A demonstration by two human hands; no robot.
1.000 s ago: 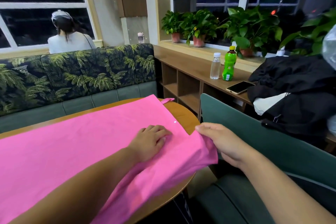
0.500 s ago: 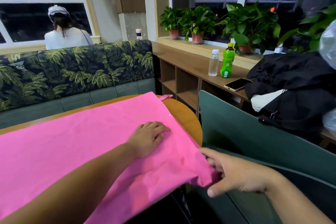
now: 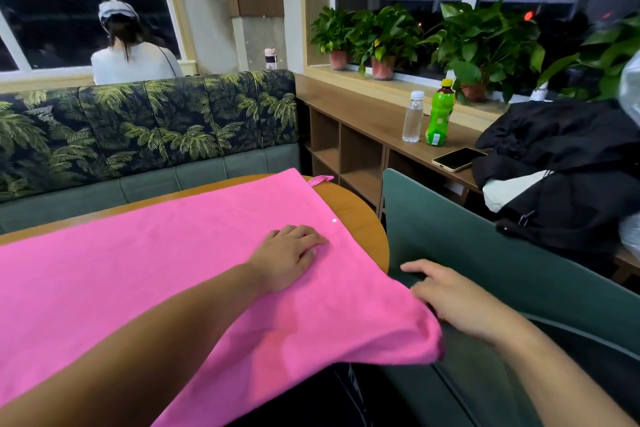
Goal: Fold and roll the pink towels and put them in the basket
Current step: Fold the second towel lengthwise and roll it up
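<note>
A large pink towel (image 3: 166, 267) lies spread over a round wooden table (image 3: 356, 215), and its right corner hangs off the table's edge. My left hand (image 3: 289, 255) rests flat on the towel near its right side, fingers straight. My right hand (image 3: 450, 298) is just off the table at the towel's overhanging right edge, fingers loosely extended and touching the cloth. Its thumb is hidden behind the towel. No basket is in view.
A teal chair back (image 3: 485, 253) stands right beside the table. Behind it a wooden shelf unit (image 3: 363, 121) carries a clear bottle (image 3: 413, 121), a green bottle (image 3: 439, 118), a phone (image 3: 459, 159) and a black jacket (image 3: 568, 163). A leaf-patterned sofa (image 3: 149, 128) runs behind the table, with a seated person (image 3: 131, 52) beyond.
My right hand gripped the towel's right corner half a second ago; its fingers have since straightened along the towel's edge. My left hand has stayed flat on the towel.
</note>
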